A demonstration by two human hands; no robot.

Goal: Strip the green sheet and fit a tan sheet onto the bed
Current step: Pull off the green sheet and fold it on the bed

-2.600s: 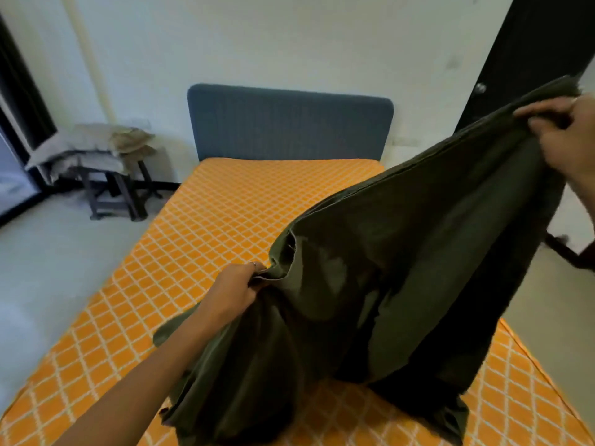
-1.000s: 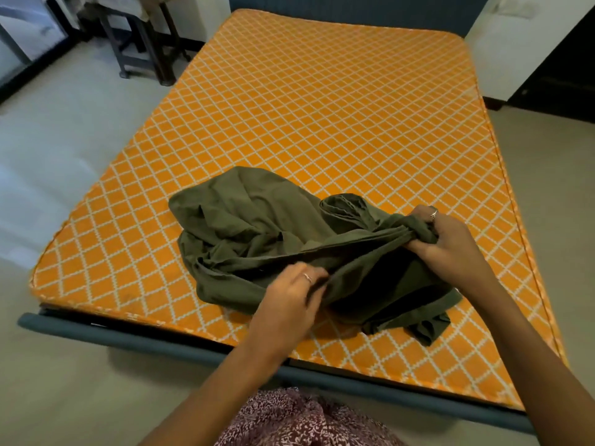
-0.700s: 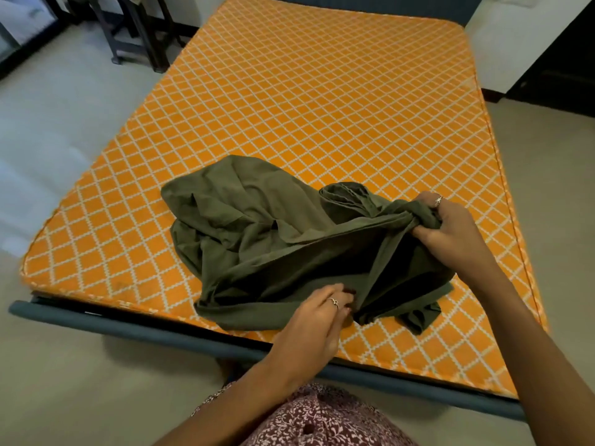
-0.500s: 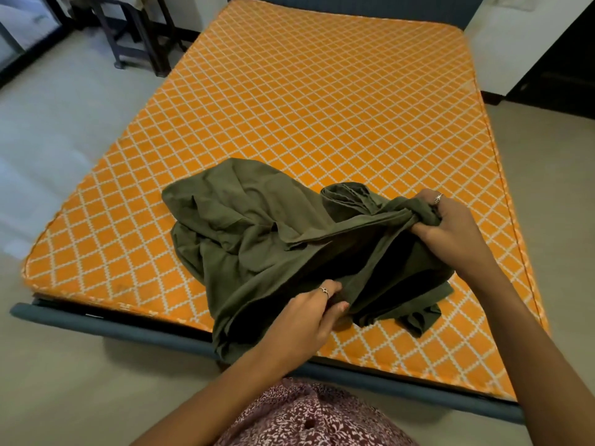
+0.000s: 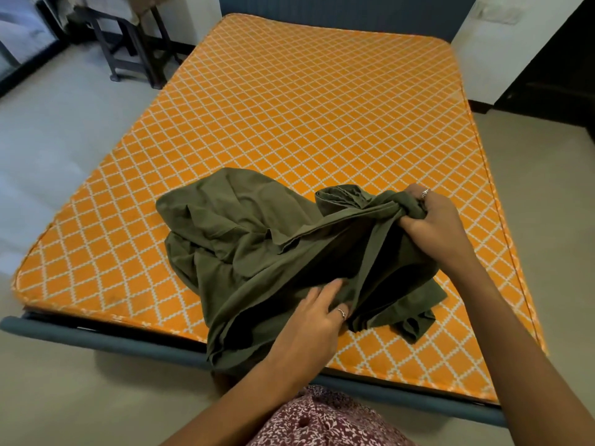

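The green sheet lies bunched in a crumpled heap on the near end of the bare orange lattice-patterned mattress. One fold hangs over the foot edge. My right hand grips a gathered wad of the sheet at the heap's right side. My left hand pinches a fold at the near edge of the heap, fingers tucked into the cloth. No tan sheet can be made out for certain.
A blue-grey bed frame rail runs along the foot of the bed, with a blue headboard at the far end. A dark stool with cloth piled on it stands at the far left. A dark doorway is at the right. Pale floor surrounds the bed.
The sheet went from being held up spread in the air to lying bunched on the mattress. Over the last second my left hand shifted along the near edge, dragging a fold over the foot edge.
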